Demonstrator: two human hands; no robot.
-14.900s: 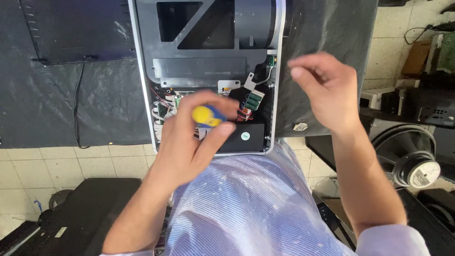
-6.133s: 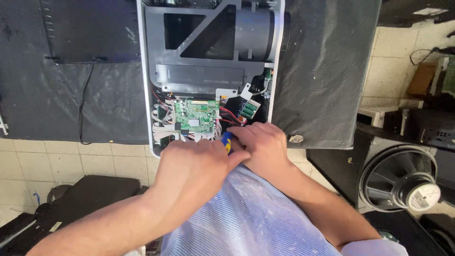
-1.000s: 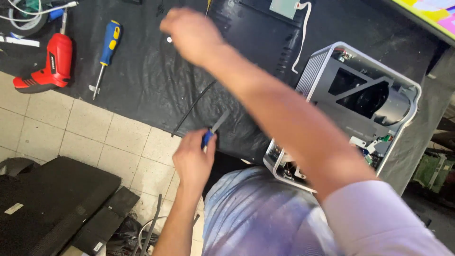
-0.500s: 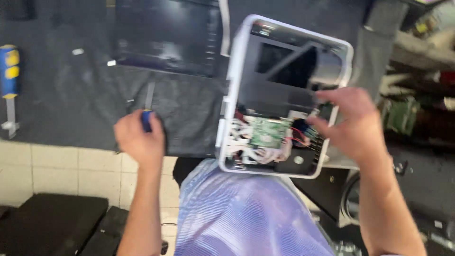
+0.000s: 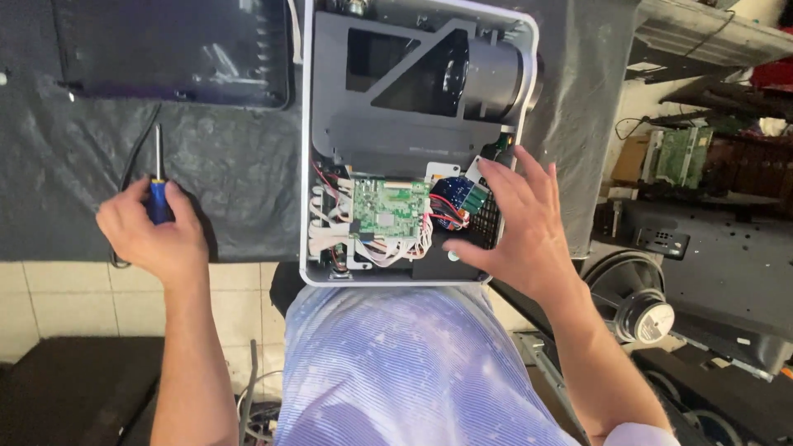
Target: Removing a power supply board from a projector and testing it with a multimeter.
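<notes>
An opened white projector [image 5: 307, 149] lies on a dark cloth, its grey lens housing [image 5: 429, 91] at the top and a green circuit board [image 5: 385, 213] with red and white wires lower down. My right hand [image 5: 516, 227] rests spread on the projector's lower right corner, fingers apart, thumb on a black part. My left hand [image 5: 153, 235] is to the left of the projector, over the cloth's front edge. It grips a blue-handled screwdriver [image 5: 157, 177] with the shaft pointing away from me.
A dark flat cover [image 5: 173, 49] lies on the black cloth [image 5: 231, 173] at the upper left. A loudspeaker [image 5: 636, 301] and black equipment [image 5: 710, 248] stand at the right. Tiled floor [image 5: 49, 306] and a black case [image 5: 74, 388] are at lower left.
The view has swung to centre the projector. My right hand has settled flat on its lower right corner. My left hand still holds the screwdriver off to the left.
</notes>
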